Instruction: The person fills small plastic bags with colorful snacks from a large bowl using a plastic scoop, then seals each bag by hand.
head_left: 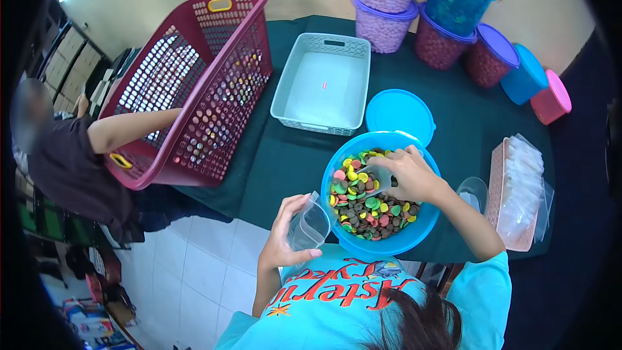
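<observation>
Clear thin plastic is what both hands deal with here. The left hand holds a small transparent bag by its open edge, near the person's chest and just beside the blue bowl; the thumb and the fingers pinch the film on two sides, with the wrist bent upward. Such a bag looks very light, soft and a little slippery, so I think the rim is the good place to take it, where the film can be kept open.

The right hand is inside the bowl, palm down, and its fingers close around a small clear scoop that lies on the coloured candy buttons. These buttons seem small, hard and smooth; they will probably roll and spill easily. The bowl stands on the dark green table, touching a blue lid.
</observation>
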Demonstrator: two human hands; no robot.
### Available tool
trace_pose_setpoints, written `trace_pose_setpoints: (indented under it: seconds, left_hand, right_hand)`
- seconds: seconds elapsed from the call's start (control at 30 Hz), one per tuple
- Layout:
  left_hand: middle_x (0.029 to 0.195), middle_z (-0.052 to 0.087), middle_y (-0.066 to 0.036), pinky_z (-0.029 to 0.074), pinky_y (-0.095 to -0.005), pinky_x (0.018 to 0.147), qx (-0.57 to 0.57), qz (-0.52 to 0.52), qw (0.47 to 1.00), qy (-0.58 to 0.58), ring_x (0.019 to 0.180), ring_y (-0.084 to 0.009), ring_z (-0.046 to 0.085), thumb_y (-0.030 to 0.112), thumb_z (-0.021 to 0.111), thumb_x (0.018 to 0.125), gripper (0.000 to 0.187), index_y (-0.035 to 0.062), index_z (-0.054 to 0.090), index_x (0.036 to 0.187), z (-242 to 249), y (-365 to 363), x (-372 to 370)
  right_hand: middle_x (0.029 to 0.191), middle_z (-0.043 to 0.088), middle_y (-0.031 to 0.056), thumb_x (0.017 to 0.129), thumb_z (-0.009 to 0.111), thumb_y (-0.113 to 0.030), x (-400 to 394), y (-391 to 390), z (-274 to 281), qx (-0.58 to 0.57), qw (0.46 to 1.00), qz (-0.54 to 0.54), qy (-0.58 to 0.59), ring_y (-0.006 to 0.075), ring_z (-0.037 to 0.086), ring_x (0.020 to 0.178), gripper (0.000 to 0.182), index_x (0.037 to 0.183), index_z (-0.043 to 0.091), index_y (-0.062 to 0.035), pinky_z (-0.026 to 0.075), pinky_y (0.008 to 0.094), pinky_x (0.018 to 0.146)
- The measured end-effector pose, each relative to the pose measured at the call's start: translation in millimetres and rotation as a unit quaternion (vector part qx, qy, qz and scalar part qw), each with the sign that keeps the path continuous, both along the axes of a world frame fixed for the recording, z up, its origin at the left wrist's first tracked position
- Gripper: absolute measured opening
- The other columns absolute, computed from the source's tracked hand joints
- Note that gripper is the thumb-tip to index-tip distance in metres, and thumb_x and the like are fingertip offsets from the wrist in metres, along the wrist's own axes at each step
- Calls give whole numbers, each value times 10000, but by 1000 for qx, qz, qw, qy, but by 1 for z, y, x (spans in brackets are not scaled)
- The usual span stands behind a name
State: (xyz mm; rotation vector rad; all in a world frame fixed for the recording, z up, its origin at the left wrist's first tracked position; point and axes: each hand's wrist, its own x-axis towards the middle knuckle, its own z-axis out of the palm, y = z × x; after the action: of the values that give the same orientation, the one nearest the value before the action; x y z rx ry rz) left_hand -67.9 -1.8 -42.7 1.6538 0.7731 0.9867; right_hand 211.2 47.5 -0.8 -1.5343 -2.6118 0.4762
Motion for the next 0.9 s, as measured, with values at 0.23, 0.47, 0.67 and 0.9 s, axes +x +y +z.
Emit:
trace_pose_setpoints:
  seconds: [0.23, 0.47, 0.67, 0.9]
  left_hand:
    - [1167, 363, -168, 321, -376, 924, 11, 65, 998, 6, 1090, -286, 404, 285, 756, 505, 855, -12, 366, 1206, -1, -21, 2]
    - [1130, 391, -162, 350, -366, 896, 23, 95, 995, 16, 1058, -276, 431, 267, 775, 491, 840, -3, 389, 1186, 4, -36, 1]
    - [1123, 389, -135, 322, -345, 907, 10, 68, 997, 23, 1064, -248, 420, 243, 784, 486, 815, 3, 407, 1167, 14, -25, 9]
    - [1036, 476, -139, 423, -329, 804, 98, 21, 991, 85, 943, -237, 515, 242, 797, 499, 741, 12, 466, 1120, 34, 7, 29]
  right_hand:
    - [920, 593, 64, 579, 718, -188, -2, 4, 1, -112, 988, 85, 59, 227, 547, 876, 584, 1116, 492, -157, 314, 337, 757]
    - [979, 591, 102, 566, 719, -206, 8, 13, -8, -164, 966, 147, 137, 237, 574, 855, 625, 1135, 475, -119, 388, 337, 772]
    - [987, 584, 100, 570, 721, -233, 21, 3, 30, -141, 965, 129, 177, 256, 565, 854, 612, 1124, 487, -122, 404, 352, 745]
    - [910, 598, 153, 577, 733, -232, 32, -16, 87, -50, 972, 64, 222, 311, 587, 764, 593, 1101, 499, -83, 468, 369, 710]
